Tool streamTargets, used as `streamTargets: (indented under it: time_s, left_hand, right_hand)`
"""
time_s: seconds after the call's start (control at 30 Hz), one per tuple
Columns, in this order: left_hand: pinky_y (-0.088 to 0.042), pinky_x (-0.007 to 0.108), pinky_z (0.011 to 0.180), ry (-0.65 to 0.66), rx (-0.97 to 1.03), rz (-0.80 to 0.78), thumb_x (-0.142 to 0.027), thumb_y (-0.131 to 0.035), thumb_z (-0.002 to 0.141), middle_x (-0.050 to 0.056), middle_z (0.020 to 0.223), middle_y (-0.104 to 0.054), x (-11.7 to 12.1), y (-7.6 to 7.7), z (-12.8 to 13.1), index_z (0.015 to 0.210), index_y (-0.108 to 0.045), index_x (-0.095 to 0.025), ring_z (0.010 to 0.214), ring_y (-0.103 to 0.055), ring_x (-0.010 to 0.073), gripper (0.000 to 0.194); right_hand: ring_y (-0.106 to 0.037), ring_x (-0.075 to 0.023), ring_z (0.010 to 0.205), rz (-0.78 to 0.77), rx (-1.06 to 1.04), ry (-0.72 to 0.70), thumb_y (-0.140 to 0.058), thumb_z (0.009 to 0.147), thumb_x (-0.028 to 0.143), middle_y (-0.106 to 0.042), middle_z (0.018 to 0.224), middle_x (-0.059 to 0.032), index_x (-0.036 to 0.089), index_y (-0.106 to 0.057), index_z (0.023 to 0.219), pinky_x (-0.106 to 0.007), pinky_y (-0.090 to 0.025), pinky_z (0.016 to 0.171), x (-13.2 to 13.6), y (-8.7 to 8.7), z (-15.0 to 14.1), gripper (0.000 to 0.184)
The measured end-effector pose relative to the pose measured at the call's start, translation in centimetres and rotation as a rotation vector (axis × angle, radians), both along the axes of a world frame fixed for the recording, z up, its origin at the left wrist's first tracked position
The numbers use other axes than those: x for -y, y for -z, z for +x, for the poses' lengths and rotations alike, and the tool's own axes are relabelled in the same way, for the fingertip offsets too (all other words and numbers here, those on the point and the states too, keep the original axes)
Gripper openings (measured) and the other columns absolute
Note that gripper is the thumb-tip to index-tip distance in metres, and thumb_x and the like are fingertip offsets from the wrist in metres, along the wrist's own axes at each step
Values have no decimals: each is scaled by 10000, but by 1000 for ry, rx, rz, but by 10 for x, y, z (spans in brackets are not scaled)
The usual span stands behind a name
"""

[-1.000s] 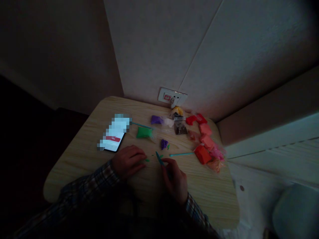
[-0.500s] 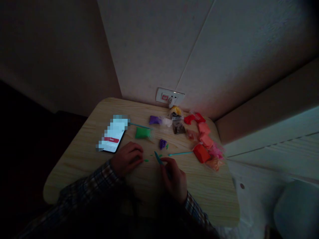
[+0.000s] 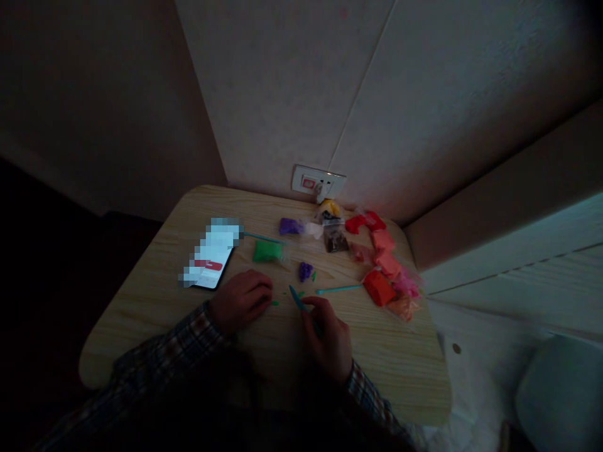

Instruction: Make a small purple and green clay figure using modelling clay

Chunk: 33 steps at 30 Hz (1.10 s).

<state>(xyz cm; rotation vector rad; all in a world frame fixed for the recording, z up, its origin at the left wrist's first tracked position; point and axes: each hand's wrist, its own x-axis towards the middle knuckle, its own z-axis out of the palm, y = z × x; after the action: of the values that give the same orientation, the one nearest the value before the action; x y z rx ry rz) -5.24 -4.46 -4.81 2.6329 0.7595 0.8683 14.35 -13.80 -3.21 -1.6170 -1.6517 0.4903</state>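
My right hand (image 3: 328,336) is closed round a teal modelling tool (image 3: 296,297) whose tip points up and left over the wooden table (image 3: 155,295). My left hand (image 3: 241,299) lies curled on the table, fingertips beside a tiny green clay piece (image 3: 275,303). More small green bits lie between the two hands. A purple clay lump (image 3: 306,271) sits just beyond the tool, and a green clay bag (image 3: 267,251) lies behind my left hand. The scene is very dim.
A lit phone (image 3: 210,258) lies at the left. A second teal tool (image 3: 340,289) points to red and orange clay bags (image 3: 378,287) at the right. More clay bags (image 3: 331,231) line the wall under a socket (image 3: 317,183). A white chair (image 3: 558,392) stands lower right.
The view has drifted slightly, so everything sits a little left and higher. Both hands have kept almost the same pose over the green bits.
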Motion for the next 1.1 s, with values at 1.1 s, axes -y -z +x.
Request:
streamTargets:
  time_s: [1.1]
  left_hand:
    - [-484,301,738,70,-98,25,-193,-522,882,64,868,-640,-3,-9,-1,873,-640,-167,807,-568,179,121]
  right_hand:
    - [-491,-95,432,8,-52,39,-437,865,205,-511,533,66,178,-551,977,-177,-375,443,-2,-1,2,162]
